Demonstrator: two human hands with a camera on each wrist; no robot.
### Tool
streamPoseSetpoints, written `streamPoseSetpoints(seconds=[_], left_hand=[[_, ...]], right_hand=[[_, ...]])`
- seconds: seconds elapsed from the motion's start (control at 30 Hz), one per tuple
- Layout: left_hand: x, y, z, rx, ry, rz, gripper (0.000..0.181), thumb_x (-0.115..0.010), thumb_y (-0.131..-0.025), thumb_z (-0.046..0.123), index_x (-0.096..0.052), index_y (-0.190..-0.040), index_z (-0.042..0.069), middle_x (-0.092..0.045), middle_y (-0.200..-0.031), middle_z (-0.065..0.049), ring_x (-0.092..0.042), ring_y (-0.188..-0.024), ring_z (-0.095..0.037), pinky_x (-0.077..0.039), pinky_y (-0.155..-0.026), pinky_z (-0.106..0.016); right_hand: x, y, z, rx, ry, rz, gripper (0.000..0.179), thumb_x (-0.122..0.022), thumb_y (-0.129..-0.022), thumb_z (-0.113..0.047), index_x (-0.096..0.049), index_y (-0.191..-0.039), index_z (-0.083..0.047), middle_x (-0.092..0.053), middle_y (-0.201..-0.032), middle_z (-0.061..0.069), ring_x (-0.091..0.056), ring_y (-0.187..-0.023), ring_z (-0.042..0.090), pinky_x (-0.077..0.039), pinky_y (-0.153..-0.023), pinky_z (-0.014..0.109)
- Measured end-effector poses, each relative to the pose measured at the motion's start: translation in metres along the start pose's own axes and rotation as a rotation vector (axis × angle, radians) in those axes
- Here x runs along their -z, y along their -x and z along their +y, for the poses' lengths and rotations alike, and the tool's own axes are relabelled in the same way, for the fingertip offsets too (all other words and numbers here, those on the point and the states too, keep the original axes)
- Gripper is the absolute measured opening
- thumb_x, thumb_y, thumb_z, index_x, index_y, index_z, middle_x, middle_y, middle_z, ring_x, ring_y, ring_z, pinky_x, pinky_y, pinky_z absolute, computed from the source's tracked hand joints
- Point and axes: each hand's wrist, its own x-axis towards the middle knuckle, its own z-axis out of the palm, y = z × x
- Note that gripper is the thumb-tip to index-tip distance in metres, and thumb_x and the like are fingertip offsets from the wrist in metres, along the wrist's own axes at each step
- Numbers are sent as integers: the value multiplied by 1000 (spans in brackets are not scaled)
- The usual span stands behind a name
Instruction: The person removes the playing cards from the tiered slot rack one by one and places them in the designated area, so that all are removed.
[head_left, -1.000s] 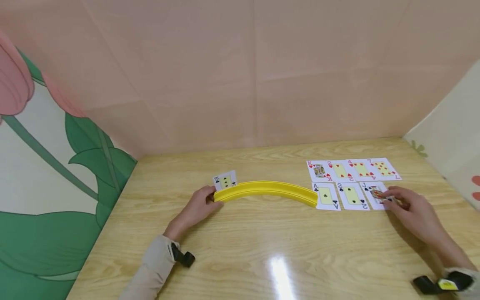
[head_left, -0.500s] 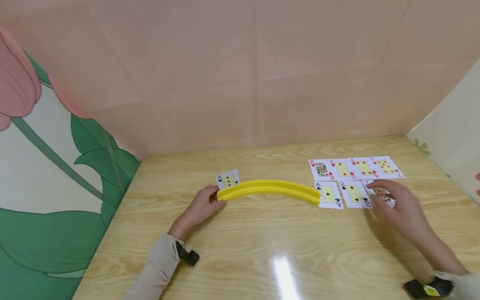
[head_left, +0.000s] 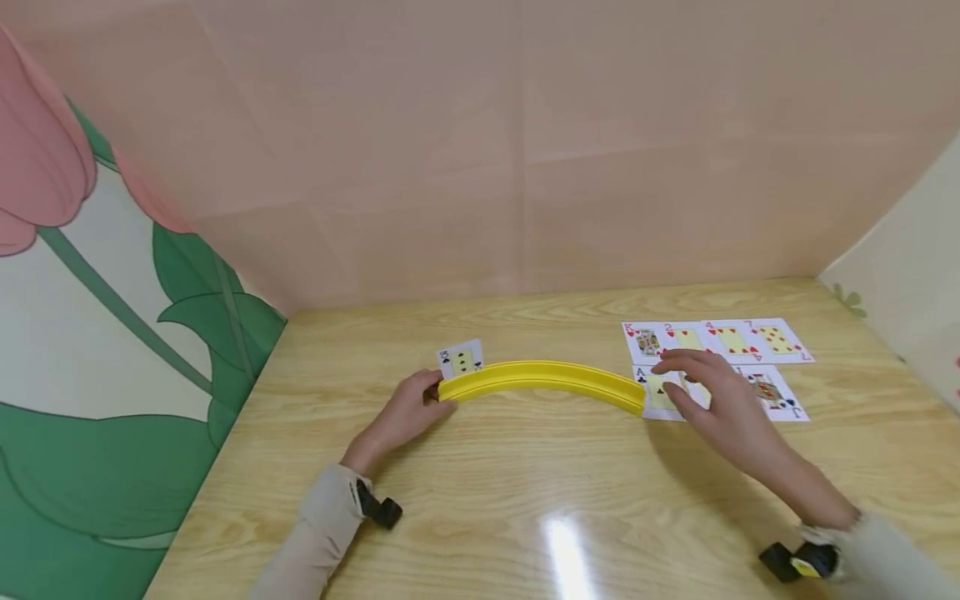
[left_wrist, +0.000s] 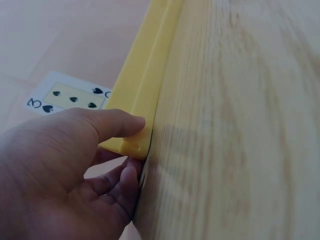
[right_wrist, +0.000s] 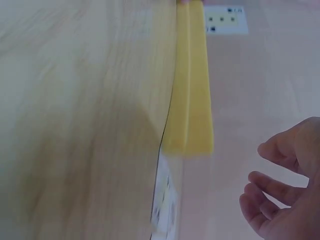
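My left hand (head_left: pixel 401 417) grips the left end of a curved yellow playing-card holder (head_left: pixel 543 375), its thumb on the front face in the left wrist view. A three of spades (head_left: pixel 461 358) stands upright at the holder's left end, close to that hand. My right hand (head_left: pixel 723 408) has loosely bent fingers spread apart, with nothing between them. In the head view it overlaps the lower row of cards, near the holder's right end. An ace of clubs (head_left: pixel 658 410) and a jack (head_left: pixel 772 392) show on either side of it, while the black two between them is mostly hidden.
Behind the lower row lies a second row of red cards: a king (head_left: pixel 647 342), a two (head_left: pixel 684 337), a four (head_left: pixel 727 340) and a seven (head_left: pixel 774 338). The wooden table (head_left: pixel 465 492) meets a pinkish back wall (head_left: pixel 420 167) and a flower-painted panel (head_left: pixel 112 333) at left.
My right hand has let go of the jack, lifted and moved left over the ace and two. The left hand keeps its grip on the holder, and the head view has shifted slightly.
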Motion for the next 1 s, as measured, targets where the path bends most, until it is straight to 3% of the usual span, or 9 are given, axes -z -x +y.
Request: streamPoseSetpoints(seconds=[0.13,0.2,0.47,0.77,1.0], left_hand=[[-2,-1,0,-17,-7,2,44,-72,-93,16,-59,-134,6,-61,-113,-4,-54,-92,-17,-46,-79,-32],[-4,-2,0,-24,-4,-5,43,-71,-93,17,-59,-133,5,-61,-113,-5,-53,-92,-17,-46,-79,-32],[-11,-5,4,-6,3,-25,45,-70,-95,20,-57,-135,6,-60,-117,-3,-54,-95,-16,-47,-81,-31],[-14,-8,10,-47,-5,-21,41,-70,-93,17,-59,-131,5,-61,-113,-4,-55,-91,-15,-48,-78,-30],[-17,-10,13,-65,-12,-23,39,-70,-94,17,-60,-130,5,-61,-112,-4,-55,-91,-15,-47,-77,-30]], right_hand=[[-14,-15,-14,62,-55,-13,30,-73,-81,9,-70,-105,-10,-65,-119,9,-55,-113,29,-32,-94,14],[-20,-21,-20,82,-73,-21,31,-74,-80,9,-70,-104,-10,-65,-118,9,-56,-114,28,-32,-94,14],[-42,-41,-37,92,-142,-97,32,-73,-83,9,-69,-104,-15,-65,-120,10,-57,-112,28,-46,-86,46],[-61,-64,-60,97,-237,-138,22,-71,-87,5,-71,-104,-7,-65,-120,9,-56,-114,29,-50,-87,49],[-72,-81,-74,115,-261,-132,17,-70,-89,3,-74,-99,-10,-67,-118,9,-58,-112,28,-52,-86,49]])
